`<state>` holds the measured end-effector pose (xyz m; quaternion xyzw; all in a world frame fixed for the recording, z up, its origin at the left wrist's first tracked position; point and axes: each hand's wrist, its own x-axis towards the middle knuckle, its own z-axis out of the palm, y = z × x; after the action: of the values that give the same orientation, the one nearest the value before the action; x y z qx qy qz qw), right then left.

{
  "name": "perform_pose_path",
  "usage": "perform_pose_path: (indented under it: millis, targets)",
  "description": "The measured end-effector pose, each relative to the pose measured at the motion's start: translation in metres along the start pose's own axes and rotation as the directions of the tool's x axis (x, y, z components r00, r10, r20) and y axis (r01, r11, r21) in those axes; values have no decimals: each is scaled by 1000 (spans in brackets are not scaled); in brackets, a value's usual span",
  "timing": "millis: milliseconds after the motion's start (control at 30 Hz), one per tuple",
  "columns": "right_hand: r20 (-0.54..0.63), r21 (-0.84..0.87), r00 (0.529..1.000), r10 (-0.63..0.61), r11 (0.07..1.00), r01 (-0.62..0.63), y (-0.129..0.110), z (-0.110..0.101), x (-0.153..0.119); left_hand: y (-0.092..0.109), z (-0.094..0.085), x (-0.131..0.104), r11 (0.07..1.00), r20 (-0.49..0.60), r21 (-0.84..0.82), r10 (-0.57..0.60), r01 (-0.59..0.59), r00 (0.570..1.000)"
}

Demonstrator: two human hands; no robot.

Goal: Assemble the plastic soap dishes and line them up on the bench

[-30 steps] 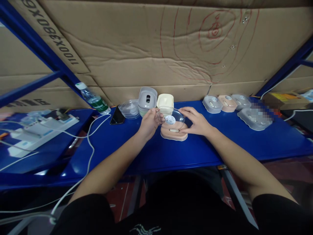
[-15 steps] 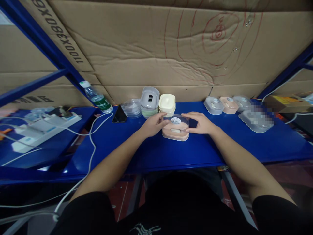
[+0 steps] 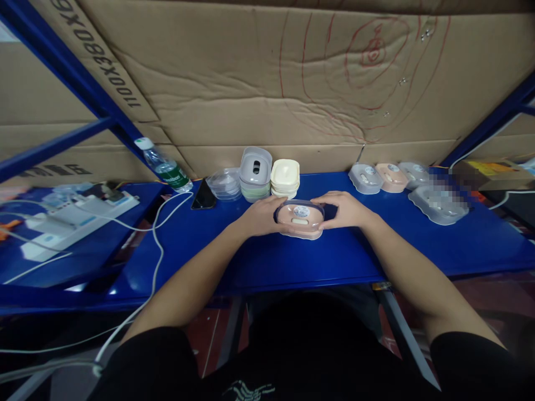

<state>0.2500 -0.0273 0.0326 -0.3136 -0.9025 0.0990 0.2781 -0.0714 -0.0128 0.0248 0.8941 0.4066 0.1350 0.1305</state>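
In the middle of the blue table sits a pink plastic box [image 3: 307,235] with a clear lid [image 3: 299,220] over its top. The lid carries a round white label, and a small pale oblong piece shows at its front. My left hand [image 3: 264,217] curls around the lid's left end, thumb along the front and fingers behind. At the opposite end, my right hand [image 3: 343,210] pinches the lid's edge between thumb and fingers. Whether the rim sits fully against the pink base cannot be made out.
Stacked grey and green containers [image 3: 255,172] stand behind, beside cream ones [image 3: 285,177] and clear lids [image 3: 224,185]. A phone [image 3: 203,196] and a water bottle [image 3: 165,167] are left. Several lidded boxes [image 3: 392,177] line the back right. A white cable [image 3: 157,239] crosses the left side.
The clear lid has come down over the pink box and now covers more of it. My left hand has wrapped further around its end; my right hand keeps nearly the same place.
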Motion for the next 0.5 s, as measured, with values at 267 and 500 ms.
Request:
perform_pose_path:
  millis: [267, 500]
  targets:
    - [39, 15, 998, 47, 999, -48, -1, 2, -1, -6, 7, 1, 994, -35, -78, 71, -74, 997]
    - [38, 15, 998, 53, 998, -54, -4, 1, 1, -8, 8, 1, 987, -79, -127, 84, -94, 993]
